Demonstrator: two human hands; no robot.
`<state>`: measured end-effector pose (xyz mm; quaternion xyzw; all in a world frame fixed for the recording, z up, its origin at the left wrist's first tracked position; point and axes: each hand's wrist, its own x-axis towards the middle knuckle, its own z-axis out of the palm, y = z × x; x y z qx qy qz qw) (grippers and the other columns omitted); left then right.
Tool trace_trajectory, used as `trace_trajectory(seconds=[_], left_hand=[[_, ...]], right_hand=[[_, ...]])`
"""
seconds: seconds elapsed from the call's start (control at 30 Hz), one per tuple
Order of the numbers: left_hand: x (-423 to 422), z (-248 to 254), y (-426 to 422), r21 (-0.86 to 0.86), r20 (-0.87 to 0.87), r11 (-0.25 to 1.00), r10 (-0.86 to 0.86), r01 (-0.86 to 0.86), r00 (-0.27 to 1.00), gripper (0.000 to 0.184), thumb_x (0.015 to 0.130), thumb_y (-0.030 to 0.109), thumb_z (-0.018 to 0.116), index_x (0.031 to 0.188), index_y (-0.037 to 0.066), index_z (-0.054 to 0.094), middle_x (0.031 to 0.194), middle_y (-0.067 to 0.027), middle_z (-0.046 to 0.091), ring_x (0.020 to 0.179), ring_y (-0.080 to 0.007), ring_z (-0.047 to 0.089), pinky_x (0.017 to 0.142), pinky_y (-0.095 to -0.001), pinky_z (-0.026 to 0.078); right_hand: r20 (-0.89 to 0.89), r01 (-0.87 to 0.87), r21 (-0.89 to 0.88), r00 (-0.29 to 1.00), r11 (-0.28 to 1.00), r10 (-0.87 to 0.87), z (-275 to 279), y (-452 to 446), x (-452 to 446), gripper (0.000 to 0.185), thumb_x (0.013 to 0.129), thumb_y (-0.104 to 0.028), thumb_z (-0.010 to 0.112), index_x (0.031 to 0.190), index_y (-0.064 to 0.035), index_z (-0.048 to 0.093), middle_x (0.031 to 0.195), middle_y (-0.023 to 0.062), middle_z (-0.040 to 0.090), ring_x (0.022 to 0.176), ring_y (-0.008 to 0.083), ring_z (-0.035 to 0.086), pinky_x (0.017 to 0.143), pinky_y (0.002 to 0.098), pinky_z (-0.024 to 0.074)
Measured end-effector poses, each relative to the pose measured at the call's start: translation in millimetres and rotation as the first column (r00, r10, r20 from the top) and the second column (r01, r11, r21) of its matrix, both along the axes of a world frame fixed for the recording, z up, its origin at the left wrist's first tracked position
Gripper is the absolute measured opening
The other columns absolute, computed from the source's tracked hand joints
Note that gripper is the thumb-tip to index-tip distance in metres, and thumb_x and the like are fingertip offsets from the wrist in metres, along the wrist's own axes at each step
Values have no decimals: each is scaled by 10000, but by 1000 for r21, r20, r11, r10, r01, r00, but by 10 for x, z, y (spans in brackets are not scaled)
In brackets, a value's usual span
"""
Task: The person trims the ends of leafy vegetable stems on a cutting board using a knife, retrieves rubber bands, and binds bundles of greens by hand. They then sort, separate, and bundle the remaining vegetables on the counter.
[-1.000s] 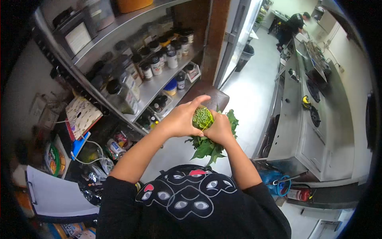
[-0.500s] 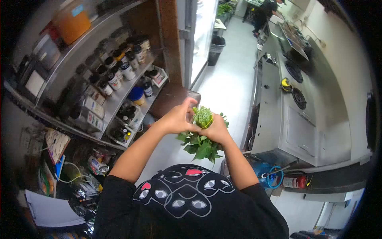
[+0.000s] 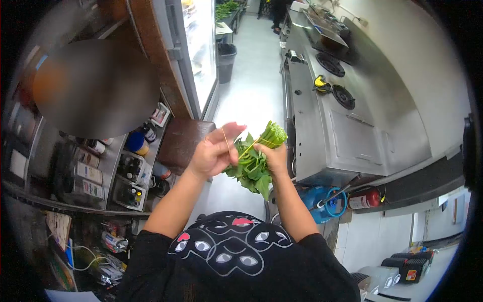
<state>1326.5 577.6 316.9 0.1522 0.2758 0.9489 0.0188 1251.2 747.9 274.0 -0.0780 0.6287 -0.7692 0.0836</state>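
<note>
My right hand (image 3: 274, 157) is closed around a bunch of leafy greens (image 3: 255, 173) in front of my chest. Its cut stem ends point up and away to the right, and the leaves hang down below. A thin rubber band (image 3: 246, 151) runs from the stems to my left hand (image 3: 215, 152), which is just left of the bunch. The band loops over the left fingers and is pulled taut. Those fingers are partly curled, with the palm facing the bunch.
Shelves with bottles and jars (image 3: 137, 143) stand at left, beside a brown stool-like seat (image 3: 183, 143). A steel stove counter (image 3: 359, 146) lines the right, with a blue gas cylinder (image 3: 316, 204) and fire extinguisher (image 3: 363, 200) below. Ahead are a bin (image 3: 226, 60) and a person (image 3: 278, 15).
My left hand has drawn away from the stems, stretching the rubber band. The bunch has tilted so its stem ends lean right. My view has turned to the right.
</note>
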Motion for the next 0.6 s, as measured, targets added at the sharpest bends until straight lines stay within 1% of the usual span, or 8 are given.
trace_trajectory(seconds=[0.03,0.13,0.17,0.27,0.33,0.4,0.5,0.6], left_hand=[[-105,-81,42,287,-168,944,-119,164,979,374,881,30,466,1247,-31,417,1309,-156,409,911,-171,590,775,-273,497],[-231,-158,118,252,219,959,75,-131,973,422,863,83,529,1253,-24,408,1342,-140,364,1120,-222,489,919,-301,443],[-258,-150,147,199,249,969,95,-147,964,535,827,122,598,1275,-37,353,1328,-149,367,1211,-278,396,1013,-339,364],[-337,-364,139,-29,253,993,116,-112,961,642,786,145,655,1285,-58,308,1314,-163,365,1196,-307,405,1027,-354,341],[-329,-349,121,-227,260,974,82,-22,962,737,763,52,671,1310,-111,205,1321,-157,319,1162,-236,428,980,-334,360],[-325,-379,84,-414,235,909,58,46,970,759,747,40,680,1311,-116,198,1287,-163,366,1149,-216,436,958,-331,379],[-364,-368,-51,-614,186,788,106,31,977,709,704,89,732,1255,-92,323,1203,-154,468,1092,-192,479,898,-304,413],[-435,-352,-276,-746,236,643,12,173,972,565,685,142,753,1142,-50,481,1102,-122,555,990,-170,542,849,-283,435]], right_hand=[[-20,44,29,999,999,-44,77,0,32,238,650,-30,682,870,26,608,825,82,642,717,157,607,667,277,486],[-142,177,68,976,982,-166,12,-14,29,262,642,-62,698,873,19,603,825,80,642,716,154,607,667,283,487],[-207,205,125,962,971,-176,-10,-21,29,265,637,-72,702,868,8,602,821,81,644,715,158,611,666,287,487],[-353,286,294,919,912,-175,-18,-88,63,279,616,-102,714,858,-26,598,817,89,649,713,183,625,657,306,490],[-391,333,407,905,850,-167,97,-151,147,298,597,-119,725,854,-48,593,827,99,652,713,220,637,646,327,493],[-525,440,614,848,655,-78,158,-218,202,289,607,-186,712,841,-80,580,788,99,636,726,264,619,691,395,443],[-570,486,797,802,358,179,84,-298,246,203,635,-189,649,784,-96,548,714,71,600,741,236,588,744,399,355],[-634,553,773,656,311,409,-24,-352,350,166,632,-135,614,774,-95,539,712,55,589,727,226,571,745,399,361]])
